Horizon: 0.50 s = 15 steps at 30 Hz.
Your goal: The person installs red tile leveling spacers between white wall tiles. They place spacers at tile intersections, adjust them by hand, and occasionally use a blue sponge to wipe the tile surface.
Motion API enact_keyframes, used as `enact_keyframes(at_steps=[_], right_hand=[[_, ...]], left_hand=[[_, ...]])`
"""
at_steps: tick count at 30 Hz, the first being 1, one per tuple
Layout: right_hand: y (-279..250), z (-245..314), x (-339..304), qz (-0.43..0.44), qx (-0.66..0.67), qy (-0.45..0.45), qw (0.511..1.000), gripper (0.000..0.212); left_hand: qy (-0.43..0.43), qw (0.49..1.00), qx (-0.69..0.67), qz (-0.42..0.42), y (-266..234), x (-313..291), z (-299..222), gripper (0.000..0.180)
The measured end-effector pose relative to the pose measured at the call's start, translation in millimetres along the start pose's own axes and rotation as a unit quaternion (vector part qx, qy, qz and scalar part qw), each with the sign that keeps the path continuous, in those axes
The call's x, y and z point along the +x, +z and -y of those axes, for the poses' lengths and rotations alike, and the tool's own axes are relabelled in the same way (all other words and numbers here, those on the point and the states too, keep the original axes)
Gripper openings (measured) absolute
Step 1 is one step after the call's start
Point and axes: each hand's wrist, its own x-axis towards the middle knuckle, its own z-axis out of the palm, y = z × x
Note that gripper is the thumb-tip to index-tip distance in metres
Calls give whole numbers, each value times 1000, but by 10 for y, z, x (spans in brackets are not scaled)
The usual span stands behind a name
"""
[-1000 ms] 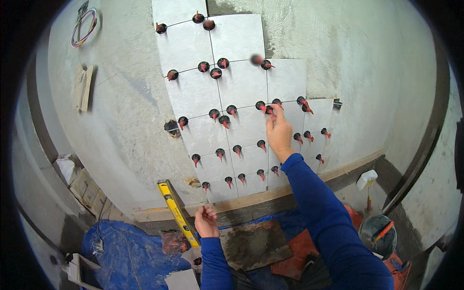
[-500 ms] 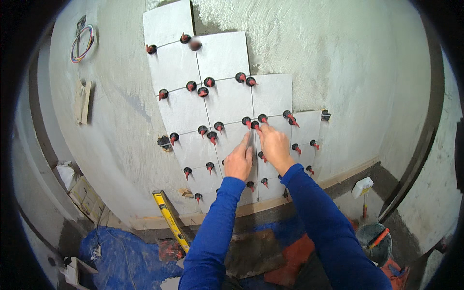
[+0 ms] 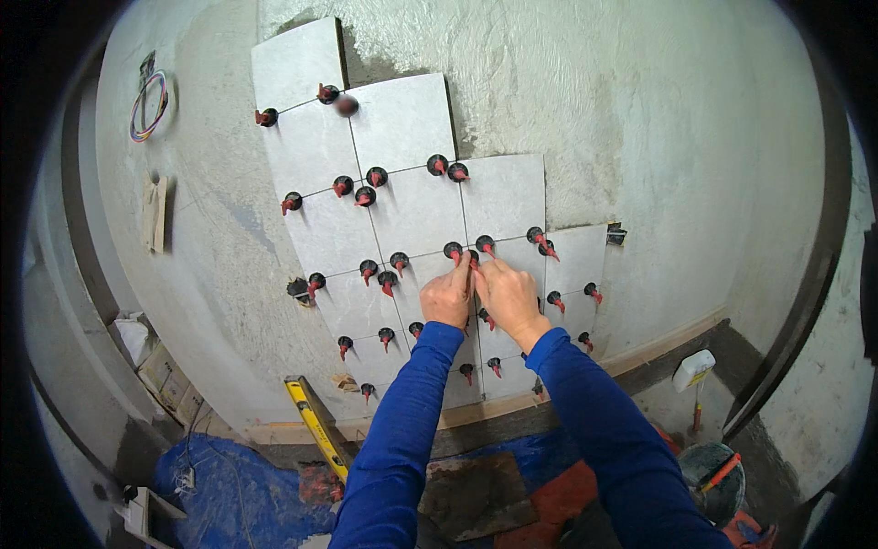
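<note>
Large pale grey tiles [image 3: 402, 123] cover part of the wall in stepped rows. Tile leveling clips [image 3: 377, 177] with black round bases and red handles sit along the joints. In the middle, both hands meet at one tile leveling clip [image 3: 473, 257], mostly covered by fingers. My left hand [image 3: 446, 298], closed, has its fingertips against the red handle. From the other side my right hand [image 3: 510, 297] pinches the same clip, thumb and fingers bent. Just above, a clip on the left [image 3: 453, 250] and another on the right [image 3: 485, 244] stand close to my fingertips.
A yellow spirit level [image 3: 315, 425] leans at the wall's foot. Blue sheeting [image 3: 242, 485] covers floor at left. A black bucket [image 3: 712, 480] with an orange-handled tool and a white container [image 3: 694, 370] stand at right. Coiled wires [image 3: 149, 105] hang from the upper left wall.
The view has shifted, so the tiles sit slightly lower and further left. My left hand has moved up to the clip, its fingers closing in beside my right hand.
</note>
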Motion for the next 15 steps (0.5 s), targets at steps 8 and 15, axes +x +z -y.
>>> enact_keyframes(at_steps=[8,15], right_hand=[[111,35,-56,-20,19,34,999,20],[131,97,-40,5,53,111,992,21]], left_hand=[[-136,991,-4,5,120,-146,-200,15],[-292,945,-117,90,-385,-458,-540,23]])
